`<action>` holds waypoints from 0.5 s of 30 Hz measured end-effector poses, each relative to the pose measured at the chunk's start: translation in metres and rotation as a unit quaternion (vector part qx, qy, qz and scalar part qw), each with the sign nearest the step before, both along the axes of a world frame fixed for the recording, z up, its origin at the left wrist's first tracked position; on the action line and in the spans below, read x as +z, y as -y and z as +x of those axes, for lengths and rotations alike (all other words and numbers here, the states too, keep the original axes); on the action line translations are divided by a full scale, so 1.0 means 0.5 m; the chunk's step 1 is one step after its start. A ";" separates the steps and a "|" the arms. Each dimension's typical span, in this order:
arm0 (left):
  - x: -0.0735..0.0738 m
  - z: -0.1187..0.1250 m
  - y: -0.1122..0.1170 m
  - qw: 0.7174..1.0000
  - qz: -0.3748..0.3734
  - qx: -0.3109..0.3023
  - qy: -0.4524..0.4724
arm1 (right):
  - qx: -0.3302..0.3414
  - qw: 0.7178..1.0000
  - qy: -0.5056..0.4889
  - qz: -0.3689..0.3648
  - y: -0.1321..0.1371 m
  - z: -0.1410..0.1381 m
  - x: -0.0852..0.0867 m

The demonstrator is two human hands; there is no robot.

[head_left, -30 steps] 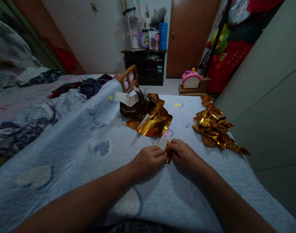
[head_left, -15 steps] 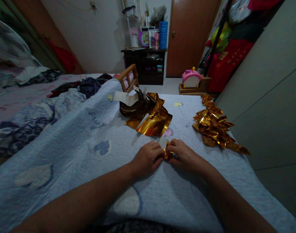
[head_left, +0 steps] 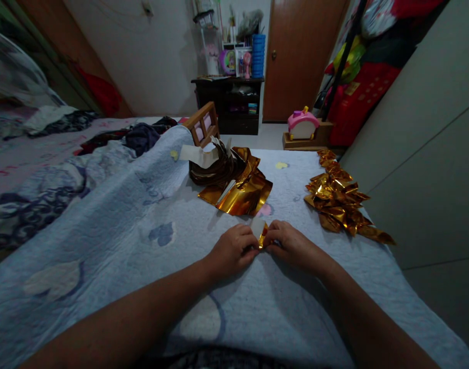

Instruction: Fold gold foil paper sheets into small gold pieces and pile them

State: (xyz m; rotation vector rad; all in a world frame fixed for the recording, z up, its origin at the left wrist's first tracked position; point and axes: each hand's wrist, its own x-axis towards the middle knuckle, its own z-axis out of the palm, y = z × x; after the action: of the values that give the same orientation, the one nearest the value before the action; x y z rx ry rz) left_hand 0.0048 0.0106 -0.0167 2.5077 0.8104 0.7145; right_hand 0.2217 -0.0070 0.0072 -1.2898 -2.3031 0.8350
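Between my two hands is a small sheet of gold foil paper (head_left: 262,237), partly folded, with its pale backing facing up at the far side. My left hand (head_left: 236,248) pinches its left side, fingers curled. On its right edge the fingers of my right hand (head_left: 286,240) are closed as well. Both hands rest low over the blue quilt (head_left: 149,287), and the fingertips hide part of the sheet. Just beyond lie loose gold foil sheets (head_left: 245,197) beside a curled stack of foil paper (head_left: 215,169). A heap of folded gold foil pieces (head_left: 338,200) lies to the right.
A wooden bed rail (head_left: 201,123) stands behind the stack. Rumpled bedding and clothes (head_left: 142,137) lie at the left. Past the bed's far edge are a pink toy (head_left: 303,124), a dark cabinet (head_left: 228,105) and a door (head_left: 301,61). A pale panel (head_left: 430,169) borders the right side.
My right fingers have shifted slightly on the foil, and the gold part between my hands looks narrower and flatter. The stack and the heap stay where they were.
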 end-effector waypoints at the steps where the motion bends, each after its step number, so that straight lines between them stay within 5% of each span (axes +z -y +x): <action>1: 0.001 0.000 0.000 1.000 -0.009 0.009 -0.002 | -0.001 1.000 0.002 -0.002 -0.001 0.000 0.000; 15: 0.003 0.003 -0.001 0.998 -0.051 0.038 -0.023 | -0.029 0.999 0.027 0.004 0.000 -0.018 0.004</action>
State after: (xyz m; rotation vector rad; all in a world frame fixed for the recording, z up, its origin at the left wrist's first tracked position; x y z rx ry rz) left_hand 0.0065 0.0108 -0.0154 2.4218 0.9392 0.6265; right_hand 0.2128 -0.0068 0.0090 -1.3852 -2.2954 0.7805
